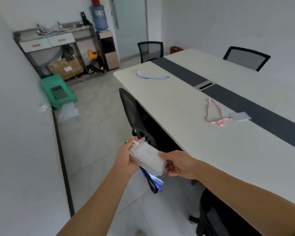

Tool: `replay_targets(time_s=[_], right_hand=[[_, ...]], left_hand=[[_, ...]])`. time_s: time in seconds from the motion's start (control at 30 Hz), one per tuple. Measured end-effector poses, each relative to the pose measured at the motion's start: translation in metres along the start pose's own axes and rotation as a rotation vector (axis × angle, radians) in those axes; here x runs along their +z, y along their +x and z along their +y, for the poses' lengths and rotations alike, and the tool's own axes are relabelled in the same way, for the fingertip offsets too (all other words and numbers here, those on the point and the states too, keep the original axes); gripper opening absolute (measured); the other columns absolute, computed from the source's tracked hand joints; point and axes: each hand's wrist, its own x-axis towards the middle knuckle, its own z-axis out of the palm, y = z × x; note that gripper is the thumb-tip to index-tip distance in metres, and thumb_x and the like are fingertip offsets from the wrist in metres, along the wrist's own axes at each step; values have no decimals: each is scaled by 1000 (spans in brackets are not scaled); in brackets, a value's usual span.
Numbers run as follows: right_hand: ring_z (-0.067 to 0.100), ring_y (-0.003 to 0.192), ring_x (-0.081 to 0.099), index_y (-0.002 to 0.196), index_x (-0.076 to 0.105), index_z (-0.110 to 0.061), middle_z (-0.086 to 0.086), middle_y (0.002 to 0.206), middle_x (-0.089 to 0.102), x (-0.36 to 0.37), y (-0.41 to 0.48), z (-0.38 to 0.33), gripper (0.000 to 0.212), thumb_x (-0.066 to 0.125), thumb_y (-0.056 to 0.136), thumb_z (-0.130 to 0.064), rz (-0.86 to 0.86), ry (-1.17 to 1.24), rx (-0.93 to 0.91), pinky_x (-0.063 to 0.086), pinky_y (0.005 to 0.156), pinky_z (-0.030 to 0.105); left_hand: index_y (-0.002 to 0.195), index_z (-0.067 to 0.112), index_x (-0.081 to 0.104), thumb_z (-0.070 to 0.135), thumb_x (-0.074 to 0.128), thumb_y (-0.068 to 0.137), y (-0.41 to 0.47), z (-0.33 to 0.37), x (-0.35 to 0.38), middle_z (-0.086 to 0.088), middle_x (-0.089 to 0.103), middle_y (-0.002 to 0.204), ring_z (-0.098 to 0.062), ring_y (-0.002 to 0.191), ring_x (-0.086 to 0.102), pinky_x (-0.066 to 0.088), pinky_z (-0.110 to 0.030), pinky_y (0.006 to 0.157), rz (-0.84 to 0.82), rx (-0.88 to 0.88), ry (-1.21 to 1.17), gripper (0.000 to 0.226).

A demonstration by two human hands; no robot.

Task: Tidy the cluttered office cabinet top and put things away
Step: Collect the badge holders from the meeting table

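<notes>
- Both hands hold a stack of badge holders [147, 159] in front of the body, above the tiled floor [99, 133] and just off the near edge of the desk [186, 116].
- The left hand [126, 159] cups the stack from below and at its far end, fingers curled round it.
- The right hand [176, 163] pinches the near end, thumb on top, fingers under.
- The holders are flat, rounded rectangles of frosted, translucent plastic, layered one on another.
- Dark blue lanyards [153, 183] hang in a bunch of flat ribbon beneath the stack.
- The desk is long and smooth, off-white, with a dark grey strip down its middle and a metal cable slot [205, 86] set in it.
- On it lie a blue lanyard [152, 77], curled, and a pink lanyard [213, 113] looped and clipped to a pale card holder [240, 116].
- Black mesh-backed chairs [134, 109] stand round the desk.
- The cabinet [54, 40] stands well apart at the far wall: grey frame, two pale drawers, a cluttered top whose items are too blurred to name.
- A green plastic stool [58, 91] sits by the left wall.
</notes>
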Motion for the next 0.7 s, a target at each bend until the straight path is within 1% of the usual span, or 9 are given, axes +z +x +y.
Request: replay_targets(time_s=[0.07, 0.13, 0.2, 0.27, 0.33, 0.4, 0.43, 0.57, 0.7], right_hand=[[12, 51, 53, 102, 62, 0, 4, 67, 57, 0, 15, -20, 30, 55, 98, -29, 48, 12, -23, 42, 45, 21], [13, 54, 54, 100, 63, -2, 5, 68, 59, -8, 28, -35, 32, 56, 97, -33, 83, 58, -29, 43, 46, 22], [17, 57, 57, 95, 63, -4, 8, 71, 61, -24, 37, -43, 36, 56, 97, -40, 124, 119, -13, 45, 47, 23], [20, 59, 59, 92, 63, -6, 8, 71, 64, -45, 43, -47, 39, 55, 96, -43, 201, 139, 21, 45, 47, 24], [20, 59, 60, 99, 64, -5, 9, 74, 67, -77, 46, -50, 39, 56, 96, -43, 307, 143, 60, 45, 47, 23], [18, 60, 61, 104, 64, -5, 9, 79, 69, -120, 49, -52, 37, 58, 95, -41, 429, 130, 90, 45, 50, 23], [18, 61, 61, 105, 64, -5, 9, 81, 69, -142, 50, -52, 36, 59, 95, -39, 489, 123, 101, 45, 52, 24], [19, 62, 62, 104, 64, -2, 10, 80, 70, -238, 64, -52, 32, 62, 94, -33, 721, 91, 131, 45, 52, 24], [21, 63, 61, 104, 63, 1, 12, 81, 68, -345, 93, -57, 28, 62, 93, -25, 949, 4, 158, 46, 55, 26]], left_hand=[[75, 12, 54, 29, 51, 98, 28, 20, 11, -14, 68, 96, -27, 94, 64, 48, -45, 90, -29, -47, 31, 28], [75, 12, 54, 31, 51, 98, 58, 34, 24, -12, 68, 90, -27, 91, 64, 50, -43, 84, -46, -98, 74, 30], [74, 13, 54, 33, 51, 98, 84, 39, 38, -10, 67, 87, -25, 89, 64, 50, -42, 81, -79, -159, 135, 31], [77, 13, 54, 34, 52, 98, 106, 37, 49, -10, 67, 88, -25, 90, 64, 50, -42, 80, -109, -209, 178, 30], [82, 11, 56, 35, 52, 98, 130, 35, 62, -12, 68, 88, -27, 90, 65, 51, -42, 79, -135, -247, 227, 29], [86, 11, 57, 36, 53, 97, 158, 30, 81, -12, 68, 89, -26, 88, 65, 52, -41, 78, -172, -293, 279, 28], [86, 13, 55, 37, 53, 97, 170, 27, 91, -11, 68, 89, -26, 88, 65, 52, -41, 79, -181, -319, 291, 26], [79, 17, 52, 36, 55, 95, 220, 17, 133, -9, 68, 85, -27, 89, 65, 46, -43, 92, -224, -429, 326, 26], [74, 16, 52, 32, 62, 87, 284, 5, 184, -9, 66, 84, -27, 86, 68, 40, -46, 105, -264, -475, 418, 23]])
